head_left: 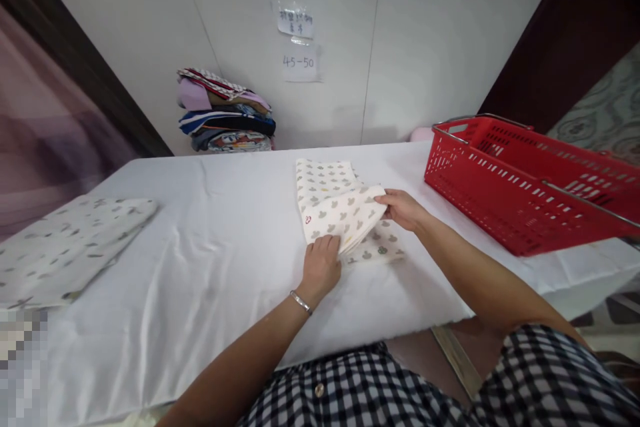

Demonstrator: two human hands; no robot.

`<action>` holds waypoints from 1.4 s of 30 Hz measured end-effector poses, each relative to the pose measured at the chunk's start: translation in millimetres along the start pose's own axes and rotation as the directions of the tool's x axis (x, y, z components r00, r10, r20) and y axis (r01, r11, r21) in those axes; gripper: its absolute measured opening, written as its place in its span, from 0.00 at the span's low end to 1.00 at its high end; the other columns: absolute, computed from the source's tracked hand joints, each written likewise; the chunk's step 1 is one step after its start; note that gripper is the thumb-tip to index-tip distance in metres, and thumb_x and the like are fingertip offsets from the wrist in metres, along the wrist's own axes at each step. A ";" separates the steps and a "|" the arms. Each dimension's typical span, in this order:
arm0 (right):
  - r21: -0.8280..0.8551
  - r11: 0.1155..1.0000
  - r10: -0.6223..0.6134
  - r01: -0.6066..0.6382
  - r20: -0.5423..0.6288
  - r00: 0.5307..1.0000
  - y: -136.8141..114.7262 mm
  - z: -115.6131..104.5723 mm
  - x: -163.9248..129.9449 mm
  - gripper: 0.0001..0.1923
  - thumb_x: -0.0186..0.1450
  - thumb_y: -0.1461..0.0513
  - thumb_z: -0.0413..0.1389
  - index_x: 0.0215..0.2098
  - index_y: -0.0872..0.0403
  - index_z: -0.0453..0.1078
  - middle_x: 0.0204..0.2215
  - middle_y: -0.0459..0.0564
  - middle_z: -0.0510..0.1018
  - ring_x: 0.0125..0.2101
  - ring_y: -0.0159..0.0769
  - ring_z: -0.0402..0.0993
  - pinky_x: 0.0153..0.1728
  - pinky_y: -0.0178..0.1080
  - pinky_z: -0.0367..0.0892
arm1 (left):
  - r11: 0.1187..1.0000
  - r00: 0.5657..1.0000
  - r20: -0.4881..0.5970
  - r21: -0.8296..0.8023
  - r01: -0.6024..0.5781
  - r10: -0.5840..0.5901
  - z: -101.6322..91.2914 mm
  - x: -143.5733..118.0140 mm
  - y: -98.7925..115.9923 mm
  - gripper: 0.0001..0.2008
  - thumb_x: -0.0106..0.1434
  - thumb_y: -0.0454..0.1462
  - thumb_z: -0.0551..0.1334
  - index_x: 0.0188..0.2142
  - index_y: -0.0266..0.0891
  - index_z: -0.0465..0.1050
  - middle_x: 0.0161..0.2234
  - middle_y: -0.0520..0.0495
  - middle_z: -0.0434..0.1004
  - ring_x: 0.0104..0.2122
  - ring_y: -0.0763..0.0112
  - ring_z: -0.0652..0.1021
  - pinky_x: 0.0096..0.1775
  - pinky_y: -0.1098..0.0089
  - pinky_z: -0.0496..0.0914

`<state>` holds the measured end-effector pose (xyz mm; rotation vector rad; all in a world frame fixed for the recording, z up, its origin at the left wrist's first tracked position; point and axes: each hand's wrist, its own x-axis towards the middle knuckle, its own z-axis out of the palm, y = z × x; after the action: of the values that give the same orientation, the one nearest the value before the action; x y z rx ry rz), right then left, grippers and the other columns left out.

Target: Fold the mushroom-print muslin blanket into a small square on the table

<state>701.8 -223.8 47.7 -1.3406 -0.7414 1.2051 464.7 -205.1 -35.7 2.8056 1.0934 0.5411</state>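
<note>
A white cloth (345,210) printed with small grey shapes lies partly folded on the table, one flap lifted across it. A small red mark shows near the flap's left edge. My left hand (323,263), with a silver bracelet at the wrist, is closed on the flap's near edge, its fingertips over the fabric. Farther right, my right hand (400,208) pinches the flap's right corner and holds it a little above the layer beneath. Part of the lower layer is covered by the flap.
On the white-covered table (240,213), a red plastic basket (480,193) with metal handles stands at the right. Another folded, patterned white cloth (75,247) lies at the left. Beyond the far edge is a stack of folded clothes (225,113), near wall papers (300,63) reading "45-50".
</note>
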 end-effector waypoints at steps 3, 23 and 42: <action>-0.014 0.998 -0.061 0.061 -0.047 0.997 9.5 -12.4 -2.9 0.08 0.54 0.64 0.58 0.33 0.57 0.68 0.25 0.48 0.76 0.24 0.31 0.72 0.26 0.35 0.71 | 0.998 0.998 -0.006 0.028 0.061 -0.061 -3.6 -5.8 -9.1 0.21 0.50 0.26 0.56 0.45 0.38 0.65 0.44 0.43 0.69 0.44 0.61 0.68 0.42 0.62 0.63; -0.880 0.393 -0.007 -0.268 -0.294 0.956 87.7 -50.9 -37.2 0.06 0.58 0.60 0.53 0.29 0.55 0.68 0.19 0.45 0.73 0.21 0.30 0.68 0.23 0.31 0.55 | 0.992 0.999 -0.010 -0.112 -0.054 0.053 5.6 -39.0 -23.5 0.17 0.53 0.25 0.54 0.41 0.39 0.70 0.45 0.43 0.70 0.47 0.61 0.68 0.45 0.62 0.68; -0.856 0.464 -0.008 -0.227 -0.260 0.966 106.9 -12.9 -59.6 0.31 0.61 0.55 0.53 0.60 0.56 0.56 0.27 0.50 0.76 0.27 0.36 0.71 0.30 0.35 0.61 | 0.951 0.989 -0.025 -0.277 0.137 -0.149 -2.2 -39.6 -66.0 0.23 0.52 0.25 0.53 0.48 0.39 0.64 0.48 0.43 0.65 0.43 0.68 0.73 0.45 0.67 0.71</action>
<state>674.1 -301.8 -43.4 -2.3924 -1.2073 0.6851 394.7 -182.7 -58.6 2.4670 1.1221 0.6863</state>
